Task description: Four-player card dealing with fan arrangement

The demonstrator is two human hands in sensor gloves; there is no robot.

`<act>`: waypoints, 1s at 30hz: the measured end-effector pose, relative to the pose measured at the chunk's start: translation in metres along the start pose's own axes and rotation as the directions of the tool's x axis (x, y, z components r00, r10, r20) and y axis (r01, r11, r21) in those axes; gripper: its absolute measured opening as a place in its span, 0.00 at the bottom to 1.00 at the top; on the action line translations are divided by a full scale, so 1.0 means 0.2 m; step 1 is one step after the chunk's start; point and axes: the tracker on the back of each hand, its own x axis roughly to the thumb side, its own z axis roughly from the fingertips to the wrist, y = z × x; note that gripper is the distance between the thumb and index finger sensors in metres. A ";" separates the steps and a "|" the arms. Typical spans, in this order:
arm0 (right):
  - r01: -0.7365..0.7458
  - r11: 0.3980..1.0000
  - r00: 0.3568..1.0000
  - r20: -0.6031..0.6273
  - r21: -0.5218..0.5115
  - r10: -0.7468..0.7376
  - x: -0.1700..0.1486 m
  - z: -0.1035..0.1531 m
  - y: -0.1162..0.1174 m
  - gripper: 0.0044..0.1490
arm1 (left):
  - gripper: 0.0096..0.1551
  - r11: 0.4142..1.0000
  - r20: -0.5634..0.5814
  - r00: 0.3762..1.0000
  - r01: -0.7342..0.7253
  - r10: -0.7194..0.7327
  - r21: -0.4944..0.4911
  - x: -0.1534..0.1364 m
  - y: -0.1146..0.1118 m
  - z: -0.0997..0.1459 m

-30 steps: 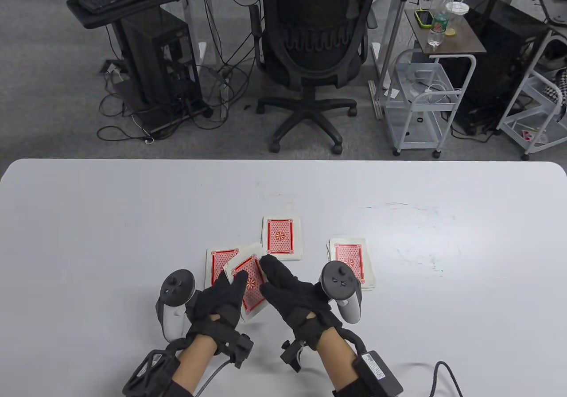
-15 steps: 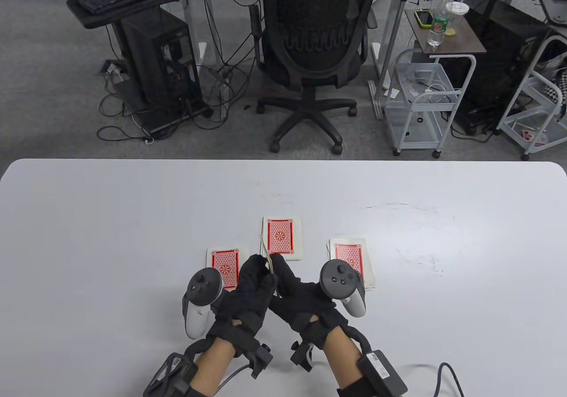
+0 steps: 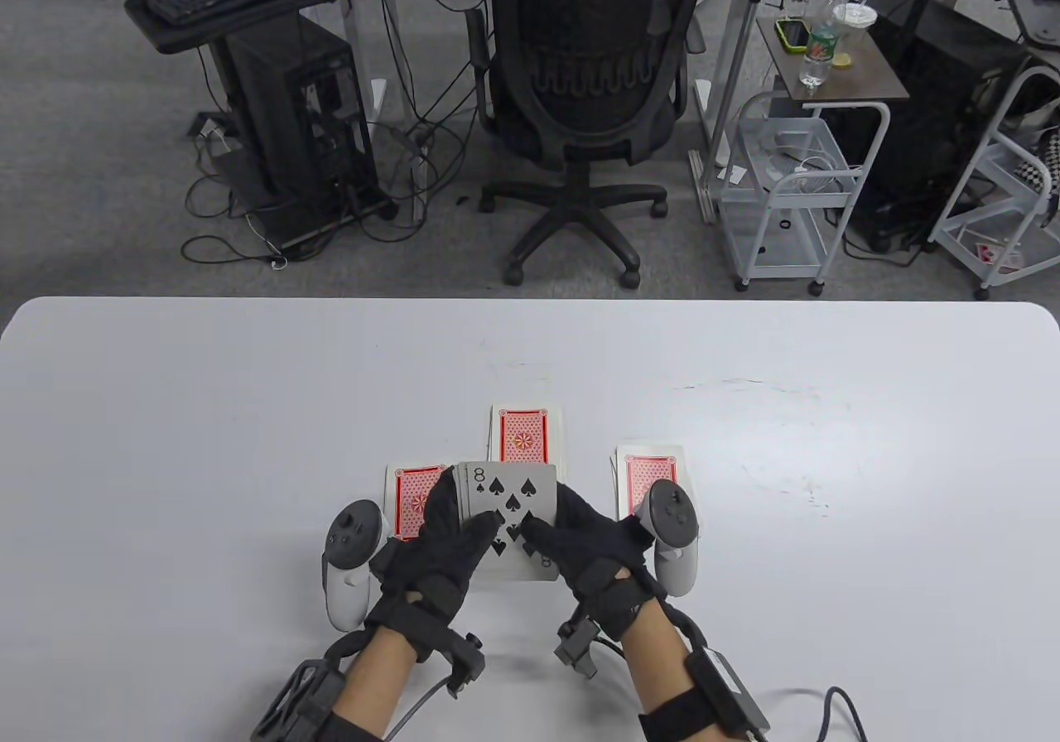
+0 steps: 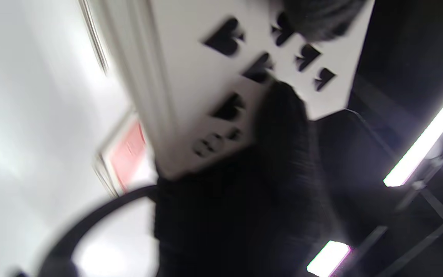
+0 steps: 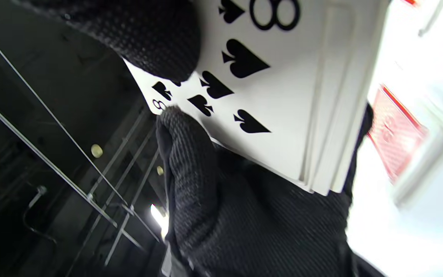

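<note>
Fingers of both hands pinch one packet of cards, face up.

Left hand holds the packet's left side and right hand its right side, thumbs on the top card, an eight of spades. The packet is above the near middle of the white surface. Three face-down piles lie on the surface: left pile, partly under the left hand; middle pile, just beyond the packet; right pile, beside the right hand.

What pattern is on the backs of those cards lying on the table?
A red ornamental panel with a round pinwheel centre, white-bordered, on the face-down playing cards; clearest in the table view.
</note>
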 end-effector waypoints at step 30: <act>-0.368 0.929 0.874 -0.352 -0.033 0.334 -0.08 0.05 -0.11 0.28 | 0.37 0.960 -0.208 0.943 0.274 -0.258 0.053 -0.14 0.03 -0.02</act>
